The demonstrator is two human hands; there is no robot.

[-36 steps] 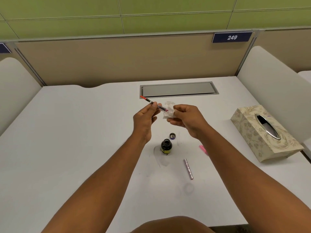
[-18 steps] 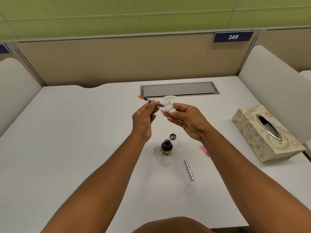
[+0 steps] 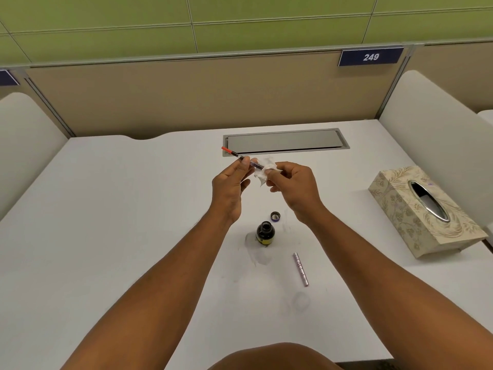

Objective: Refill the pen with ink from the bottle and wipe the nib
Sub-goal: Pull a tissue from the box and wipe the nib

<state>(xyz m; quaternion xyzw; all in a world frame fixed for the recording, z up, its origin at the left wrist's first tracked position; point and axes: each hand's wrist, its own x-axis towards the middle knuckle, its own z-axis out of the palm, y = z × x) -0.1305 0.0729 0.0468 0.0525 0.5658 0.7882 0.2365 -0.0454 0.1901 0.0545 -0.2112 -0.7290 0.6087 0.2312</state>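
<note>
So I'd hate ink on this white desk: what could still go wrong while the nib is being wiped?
1. The ink bottle stands uncapped right under the forearms, its cap lying beside it; a dropped wrist could tip it.
2. The left hand only pinches the thin pen insert; a hard tug from the tissue in the right hand could pull it loose.
3. The pen barrel lies loose and might roll.

Both forearms reached fwd, hands raised close together above the surface. Left hand (image 3: 230,186) was back-up w/ thumb & fingertips pinching the pen (image 3: 241,157). Right hand (image 3: 294,186) had fingers curled, pinching the tissue (image 3: 265,168) at the pen's nib end.
</note>
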